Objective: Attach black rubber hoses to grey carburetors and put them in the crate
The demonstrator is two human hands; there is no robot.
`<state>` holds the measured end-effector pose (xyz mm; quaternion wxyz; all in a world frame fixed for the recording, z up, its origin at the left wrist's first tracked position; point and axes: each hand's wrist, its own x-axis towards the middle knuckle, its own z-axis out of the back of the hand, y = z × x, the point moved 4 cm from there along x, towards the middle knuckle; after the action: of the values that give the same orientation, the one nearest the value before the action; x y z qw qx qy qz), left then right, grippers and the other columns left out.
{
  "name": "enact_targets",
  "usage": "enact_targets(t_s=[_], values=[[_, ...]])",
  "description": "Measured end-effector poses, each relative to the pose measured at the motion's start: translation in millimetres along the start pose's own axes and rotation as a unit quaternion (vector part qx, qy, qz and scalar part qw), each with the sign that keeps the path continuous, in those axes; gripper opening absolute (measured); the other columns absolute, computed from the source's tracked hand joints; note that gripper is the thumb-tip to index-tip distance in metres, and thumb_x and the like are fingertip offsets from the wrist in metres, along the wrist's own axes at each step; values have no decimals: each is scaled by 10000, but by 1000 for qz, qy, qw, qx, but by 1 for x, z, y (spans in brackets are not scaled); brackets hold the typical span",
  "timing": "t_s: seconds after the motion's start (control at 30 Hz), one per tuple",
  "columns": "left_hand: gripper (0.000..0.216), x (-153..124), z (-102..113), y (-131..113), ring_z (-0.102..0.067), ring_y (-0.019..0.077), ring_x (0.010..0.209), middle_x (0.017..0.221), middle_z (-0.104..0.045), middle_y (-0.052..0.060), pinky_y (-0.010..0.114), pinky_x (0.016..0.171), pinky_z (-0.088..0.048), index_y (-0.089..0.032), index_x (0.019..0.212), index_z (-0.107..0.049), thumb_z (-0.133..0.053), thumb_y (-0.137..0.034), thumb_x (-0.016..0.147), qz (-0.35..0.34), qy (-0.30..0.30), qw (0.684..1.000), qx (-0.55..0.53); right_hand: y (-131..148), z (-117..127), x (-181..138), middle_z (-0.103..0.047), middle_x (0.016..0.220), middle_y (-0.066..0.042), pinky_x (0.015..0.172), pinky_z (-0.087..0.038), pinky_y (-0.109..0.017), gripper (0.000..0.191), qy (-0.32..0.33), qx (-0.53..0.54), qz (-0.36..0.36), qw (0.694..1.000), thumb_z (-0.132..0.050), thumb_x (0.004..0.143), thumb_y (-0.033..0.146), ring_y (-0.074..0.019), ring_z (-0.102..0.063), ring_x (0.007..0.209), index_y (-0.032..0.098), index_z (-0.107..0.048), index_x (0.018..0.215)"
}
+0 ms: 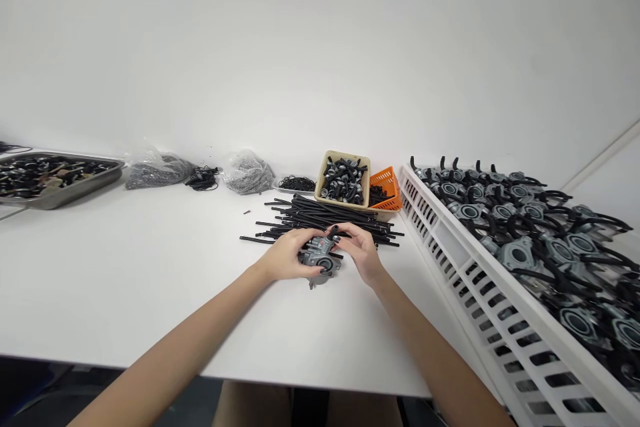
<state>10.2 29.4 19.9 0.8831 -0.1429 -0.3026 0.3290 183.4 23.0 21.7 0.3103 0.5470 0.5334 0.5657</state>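
Note:
A grey metal carburetor (325,265) is held just above the white table, its round bore facing me. My left hand (290,255) is closed around its left side, thumb along the front. At its upper right, my right hand (360,250) pinches a short black rubber piece (333,232) that stands up from the carburetor's top. Part of that piece is hidden by the fingers. Right behind both hands lies a loose pile of black rubber hoses (320,212).
On the right, a white slotted crate (450,247) holds several carburetors with black hoses. Behind the hoses stand a cream basket (320,187) of small parts and an orange basket (397,195). Plastic bags (247,172) and a metal tray (75,195) of parts line the back left.

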Motion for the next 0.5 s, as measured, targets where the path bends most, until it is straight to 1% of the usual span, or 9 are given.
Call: enact_targets(t_s=[0.1,0.2,0.37,0.5], values=[[623,0,1,-2,-628,279,1094,1218,-661,83,380,951,-479,-221,1248,-549,-722,-461,699,5,3,1000,-4,-2,-1,1,-677,943,-36,690,-573,-333,260,-25,-11,-3,1000,-797,685,367,-186,-652,788,214,-698,870],[617,0,2,-3,-626,278,1087,1220,-658,87,382,947,-475,-213,1243,-548,-716,-461,704,5,6,1000,-8,-2,-2,3,-673,890,-36,646,-574,-316,251,-43,-35,12,998,-791,690,383,-180,-647,739,210,-697,846],[632,0,2,-3,-625,280,1080,1221,-656,93,378,940,-466,-208,1245,-551,-720,-470,695,7,9,1000,-11,3,-4,3,-653,881,-42,604,-581,-295,228,-39,-76,49,995,-749,722,397,-173,-640,705,199,-696,822],[642,0,1,-3,-627,281,1074,1207,-660,98,372,937,-462,-205,1242,-557,-720,-490,690,4,7,1000,-14,5,-4,1,-632,878,-35,598,-588,-281,188,-29,-78,51,995,-734,727,361,-167,-653,704,200,-697,817]])
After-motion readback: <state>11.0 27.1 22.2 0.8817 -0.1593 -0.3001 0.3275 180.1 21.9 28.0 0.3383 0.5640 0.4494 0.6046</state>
